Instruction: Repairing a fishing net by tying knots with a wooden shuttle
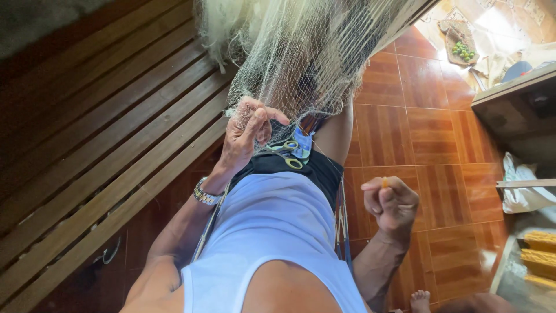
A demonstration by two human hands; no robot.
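Note:
A pale fishing net [301, 52] hangs from above and drapes onto my lap. My left hand [246, 133], with a metal watch [207, 194] on the wrist, pinches the net's lower edge between its fingers. My right hand [391, 203] is a closed fist held out to the right of my lap, gripping a small orange tool [384, 182] whose tip pokes out above the fingers. Scissors with yellow-green handles [289, 155] lie on my lap just below the net. I wear a white sleeveless top and dark shorts.
A slatted wooden bench [104, 145] runs along the left. Reddish-brown floor tiles [428, 133] lie to the right. A wooden table edge [509, 98], a white bag [521, 191] and yellow spools [541, 255] stand at the right. A tray of green fruit [462, 51] sits farther away.

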